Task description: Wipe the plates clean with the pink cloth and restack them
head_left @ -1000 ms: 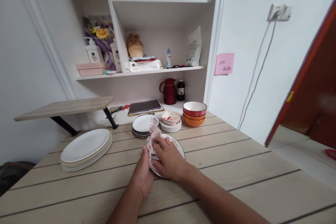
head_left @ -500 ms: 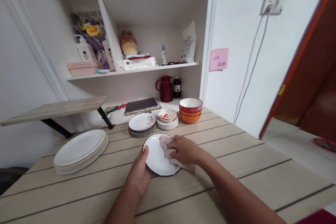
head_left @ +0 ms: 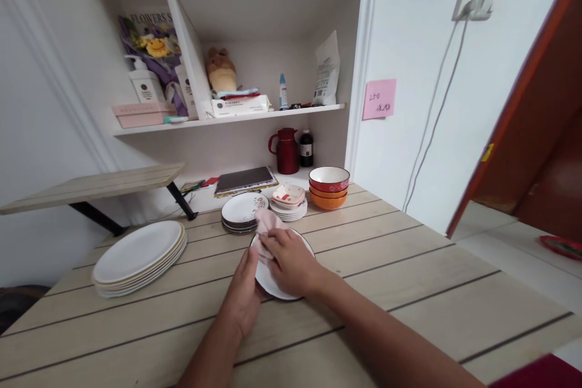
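Observation:
A white plate [head_left: 271, 282] with a dark rim is tilted a little above or on the wooden table; I cannot tell if it touches. My left hand [head_left: 245, 291] grips its left edge, thumb on the upper side. With fingers bunched, my right hand [head_left: 288, 257] presses a pale pink cloth [head_left: 267, 221] against the plate's upper left part, close to my left thumb. Part of the cloth sticks up past the far rim. Just behind stands a stack of dark-rimmed patterned plates [head_left: 240, 208].
Oval plates [head_left: 139, 254] are piled at the left, below a raised wooden shelf [head_left: 104, 182]. Small dishes [head_left: 289, 195] and stacked bowls [head_left: 329, 188] stand at the back. Behind them are a closed laptop [head_left: 245, 179] and a red jug [head_left: 287, 151].
My right hand has moved left across the plate with the cloth, from its right side to its upper left. My left hand keeps its grip on the edge.

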`<action>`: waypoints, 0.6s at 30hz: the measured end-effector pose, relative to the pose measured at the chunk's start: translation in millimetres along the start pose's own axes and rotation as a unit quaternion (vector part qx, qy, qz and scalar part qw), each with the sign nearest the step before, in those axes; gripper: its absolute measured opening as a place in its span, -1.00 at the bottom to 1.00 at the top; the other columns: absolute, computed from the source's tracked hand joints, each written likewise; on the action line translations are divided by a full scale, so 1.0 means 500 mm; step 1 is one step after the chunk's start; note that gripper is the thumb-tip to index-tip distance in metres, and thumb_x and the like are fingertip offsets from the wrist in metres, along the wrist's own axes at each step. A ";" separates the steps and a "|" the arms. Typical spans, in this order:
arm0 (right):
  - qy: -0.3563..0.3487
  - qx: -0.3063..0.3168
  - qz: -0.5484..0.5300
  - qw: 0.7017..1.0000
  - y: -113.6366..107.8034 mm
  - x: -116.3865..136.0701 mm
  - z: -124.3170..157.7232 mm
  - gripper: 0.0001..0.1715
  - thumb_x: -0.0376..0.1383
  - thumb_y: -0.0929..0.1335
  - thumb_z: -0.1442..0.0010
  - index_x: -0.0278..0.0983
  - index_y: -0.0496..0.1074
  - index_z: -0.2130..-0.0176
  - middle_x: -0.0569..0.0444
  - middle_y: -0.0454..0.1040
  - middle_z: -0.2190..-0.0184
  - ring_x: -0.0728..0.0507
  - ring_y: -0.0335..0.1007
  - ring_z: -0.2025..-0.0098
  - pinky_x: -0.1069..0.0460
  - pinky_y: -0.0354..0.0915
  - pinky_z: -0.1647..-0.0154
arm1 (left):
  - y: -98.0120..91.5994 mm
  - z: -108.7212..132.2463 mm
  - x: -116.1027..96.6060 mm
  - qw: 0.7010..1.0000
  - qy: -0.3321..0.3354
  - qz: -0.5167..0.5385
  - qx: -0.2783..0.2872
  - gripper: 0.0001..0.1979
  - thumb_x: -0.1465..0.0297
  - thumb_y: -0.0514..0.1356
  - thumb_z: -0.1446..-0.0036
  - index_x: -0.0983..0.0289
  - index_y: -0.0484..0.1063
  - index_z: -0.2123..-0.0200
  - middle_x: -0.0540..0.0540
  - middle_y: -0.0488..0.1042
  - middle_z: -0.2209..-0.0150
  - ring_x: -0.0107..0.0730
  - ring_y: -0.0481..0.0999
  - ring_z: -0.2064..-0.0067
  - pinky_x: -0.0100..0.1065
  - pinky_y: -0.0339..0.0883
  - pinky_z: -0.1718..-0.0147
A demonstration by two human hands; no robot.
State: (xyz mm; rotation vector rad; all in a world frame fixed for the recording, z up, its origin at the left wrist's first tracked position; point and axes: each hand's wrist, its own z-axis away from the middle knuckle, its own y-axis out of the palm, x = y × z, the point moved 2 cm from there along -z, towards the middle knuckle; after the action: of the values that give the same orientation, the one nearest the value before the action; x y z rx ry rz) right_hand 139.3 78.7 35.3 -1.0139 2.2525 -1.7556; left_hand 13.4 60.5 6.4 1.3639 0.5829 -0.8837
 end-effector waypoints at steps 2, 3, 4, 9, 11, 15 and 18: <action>-0.055 0.028 -0.027 0.998 -0.009 0.010 0.014 -0.25 -0.24 0.33 -0.13 -0.22 0.14 -0.28 -0.11 0.17 -0.24 -0.30 0.04 -0.22 -0.19 0.01 -0.20 | -0.003 -0.003 0.001 1.000 -0.007 0.011 0.011 -0.47 0.14 0.17 -0.17 0.23 0.32 -0.16 0.25 0.48 -0.08 -0.11 0.48 -0.06 -0.15 0.35 -0.04; -0.082 0.048 -0.041 0.995 -0.016 0.012 0.021 -0.25 -0.23 0.35 -0.11 -0.22 0.18 -0.26 -0.10 0.16 -0.25 -0.30 0.03 -0.23 -0.19 -0.01 -0.21 | -0.004 -0.004 0.002 1.000 -0.016 0.018 0.017 -0.46 0.10 0.13 -0.19 0.24 0.32 -0.17 0.26 0.47 -0.09 -0.10 0.47 -0.08 -0.13 0.33 -0.05; -0.106 0.069 -0.055 0.990 -0.024 0.011 0.027 -0.30 -0.22 0.36 -0.11 -0.21 0.23 -0.23 -0.08 0.18 -0.25 -0.29 0.04 -0.24 -0.18 -0.01 -0.22 | -0.004 -0.004 0.003 0.999 -0.028 0.025 0.023 -0.43 0.07 0.10 -0.19 0.26 0.31 -0.17 0.27 0.46 -0.09 -0.08 0.46 -0.09 -0.11 0.32 -0.07; -0.135 0.151 -0.117 0.972 -0.059 -0.037 0.038 -0.71 -0.25 0.30 -0.21 -0.14 0.52 0.09 0.07 0.43 0.00 -0.12 0.31 -0.04 -0.02 0.12 -0.12 | -0.006 -0.005 0.005 0.997 -0.072 0.028 0.021 -0.37 0.02 0.06 -0.18 0.31 0.32 -0.17 0.31 0.47 -0.08 -0.01 0.43 -0.12 -0.05 0.30 -0.08; -0.062 0.161 -0.100 0.980 -0.064 -0.071 0.035 -0.76 -0.24 0.31 -0.19 -0.15 0.53 0.17 0.08 0.47 0.11 -0.11 0.37 0.08 0.03 0.21 0.03 | -0.009 -0.005 0.004 0.998 -0.065 0.014 -0.005 -0.42 0.06 0.09 -0.19 0.28 0.33 -0.16 0.28 0.48 -0.07 -0.03 0.43 -0.12 -0.05 0.31 -0.07; 0.130 0.123 -0.003 0.984 -0.061 -0.119 0.028 -0.70 -0.21 0.27 -0.22 -0.18 0.49 0.11 -0.01 0.46 0.14 -0.13 0.41 0.22 0.03 0.22 0.25 | -0.009 -0.003 0.002 0.998 -0.042 -0.018 -0.033 -0.50 0.11 0.12 -0.18 0.27 0.40 -0.09 0.26 0.50 -0.05 -0.05 0.46 -0.09 -0.06 0.36 -0.01; 0.183 0.066 0.044 0.980 -0.046 -0.112 0.017 -0.61 -0.20 0.21 -0.26 -0.26 0.42 0.00 -0.15 0.40 0.07 -0.21 0.38 0.14 -0.02 0.22 0.23 | -0.001 -0.003 0.001 0.999 -0.009 -0.029 -0.017 -0.51 0.12 0.17 -0.15 0.27 0.41 -0.07 0.26 0.50 -0.05 -0.06 0.47 -0.07 -0.09 0.38 0.01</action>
State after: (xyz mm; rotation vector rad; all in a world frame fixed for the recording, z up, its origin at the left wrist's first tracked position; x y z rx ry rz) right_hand 196.3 100.7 36.3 -0.5939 2.2920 -2.1676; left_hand 13.5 61.9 5.3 1.3127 0.6238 -0.9274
